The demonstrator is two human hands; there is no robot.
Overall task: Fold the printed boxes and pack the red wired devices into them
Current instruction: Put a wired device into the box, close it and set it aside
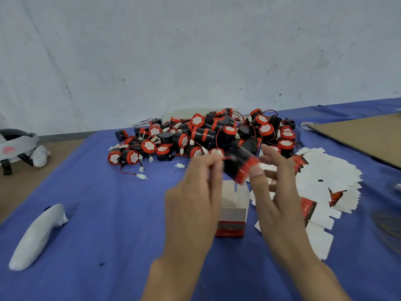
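The red wired device [238,166] is held in the air between both hands, directly above the open top of the folded printed box [234,210], which stands upright on the blue worktop [108,224] about midway between its far and near edges. The device's long axis is tilted: its red-capped end points down and to the right, towards the box mouth, and its dark body rises to the upper left. The right hand [276,192] grips the lower red end, thumb in front and fingers behind. The left hand [195,190] pinches at the upper end with curled fingers; motion blur hides whether it holds wire or body. Judgement: to insert the device, bring its axis vertical over the opening. The right hand is nearer the leading end.
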